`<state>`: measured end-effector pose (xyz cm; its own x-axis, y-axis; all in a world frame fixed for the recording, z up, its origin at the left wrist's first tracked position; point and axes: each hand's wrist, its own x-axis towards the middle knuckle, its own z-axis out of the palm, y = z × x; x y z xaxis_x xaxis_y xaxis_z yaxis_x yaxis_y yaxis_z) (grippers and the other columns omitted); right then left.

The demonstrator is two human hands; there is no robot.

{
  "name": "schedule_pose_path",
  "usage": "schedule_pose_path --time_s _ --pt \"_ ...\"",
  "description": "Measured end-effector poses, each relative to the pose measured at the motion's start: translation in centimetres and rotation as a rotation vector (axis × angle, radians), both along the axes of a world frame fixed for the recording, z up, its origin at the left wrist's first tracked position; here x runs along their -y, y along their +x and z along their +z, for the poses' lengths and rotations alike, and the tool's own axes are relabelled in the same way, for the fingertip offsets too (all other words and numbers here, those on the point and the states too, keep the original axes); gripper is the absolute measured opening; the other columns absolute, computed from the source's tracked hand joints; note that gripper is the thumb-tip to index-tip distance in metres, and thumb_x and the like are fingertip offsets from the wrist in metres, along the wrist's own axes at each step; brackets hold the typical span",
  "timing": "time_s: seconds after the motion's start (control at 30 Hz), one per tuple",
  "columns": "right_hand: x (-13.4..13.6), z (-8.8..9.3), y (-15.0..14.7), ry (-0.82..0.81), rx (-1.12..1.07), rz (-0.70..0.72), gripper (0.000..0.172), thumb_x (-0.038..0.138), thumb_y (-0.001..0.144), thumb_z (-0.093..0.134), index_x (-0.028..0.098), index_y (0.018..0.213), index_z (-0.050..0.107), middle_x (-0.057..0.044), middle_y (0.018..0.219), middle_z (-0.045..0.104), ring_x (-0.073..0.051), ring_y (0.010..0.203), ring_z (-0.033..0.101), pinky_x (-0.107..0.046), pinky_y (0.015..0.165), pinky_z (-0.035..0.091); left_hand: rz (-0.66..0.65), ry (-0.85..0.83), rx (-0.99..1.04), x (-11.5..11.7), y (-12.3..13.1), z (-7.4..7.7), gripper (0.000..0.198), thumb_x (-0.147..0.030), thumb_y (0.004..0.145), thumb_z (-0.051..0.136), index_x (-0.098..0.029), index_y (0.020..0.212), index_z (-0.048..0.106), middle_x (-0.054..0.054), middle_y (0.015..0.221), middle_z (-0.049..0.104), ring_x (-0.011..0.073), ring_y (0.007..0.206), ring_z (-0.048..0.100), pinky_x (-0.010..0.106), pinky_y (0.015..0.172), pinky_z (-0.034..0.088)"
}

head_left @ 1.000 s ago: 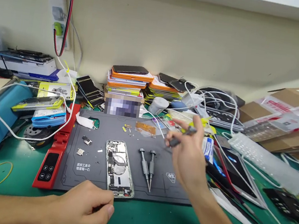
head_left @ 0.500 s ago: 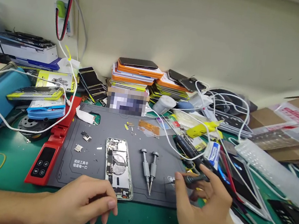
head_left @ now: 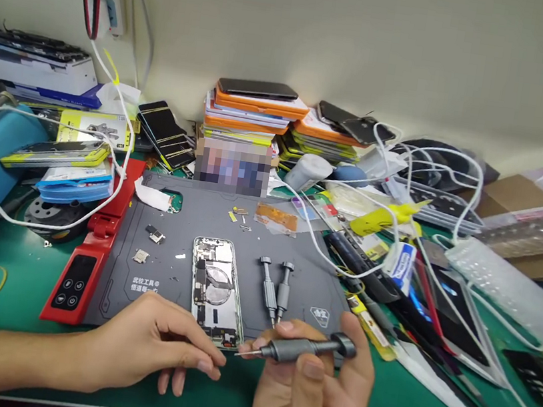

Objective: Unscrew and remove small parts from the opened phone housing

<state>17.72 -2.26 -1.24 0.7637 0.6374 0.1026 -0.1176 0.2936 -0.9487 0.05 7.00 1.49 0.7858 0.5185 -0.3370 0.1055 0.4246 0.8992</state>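
Note:
An opened phone (head_left: 216, 298) lies on the dark grey work mat (head_left: 189, 215), its inner parts exposed. My left hand (head_left: 158, 342) is beside its lower left corner, thumb and forefinger drawn together, the other fingers curled under. Whatever they hold, if anything, is hidden. In my right hand (head_left: 312, 398) is a grey precision screwdriver (head_left: 294, 350), held nearly level between thumb and fingers. Its thin tip points left, toward my left fingertips. Two similar screwdrivers, one left (head_left: 268, 290) and one right (head_left: 284, 289), lie side by side right of the phone.
Small loose phone parts (head_left: 141, 257) lie left of the phone. A red device with buttons (head_left: 72, 286) borders the mat. Stacked boxes (head_left: 257, 107) stand at the back. White cables (head_left: 317, 254), tools (head_left: 376, 282) and a bubble-wrapped item (head_left: 501, 296) crowd the right side.
My right hand has come left from the mat's right edge with the screwdriver, turning it so the tip faces left. My left hand has barely moved. The view has shifted slightly.

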Motion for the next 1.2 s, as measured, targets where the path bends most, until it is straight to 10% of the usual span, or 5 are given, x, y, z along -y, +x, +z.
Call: schedule_pose_path --time_s 1.2 --pt "0.5 0.5 -0.4 -0.011 0.115 0.183 0.041 0.033 0.109 0.065 0.033 0.149 0.060 -0.002 0.089 0.074 -0.016 0.066 0.069 -0.028 0.058 0.060 -0.126 0.147 0.048 0.0 -0.7 -0.1 0.021 -0.032 0.105 0.075 -0.023 0.118 0.089 0.008 0.105 0.085 0.0077 0.063 0.073 0.012 0.059 0.061"
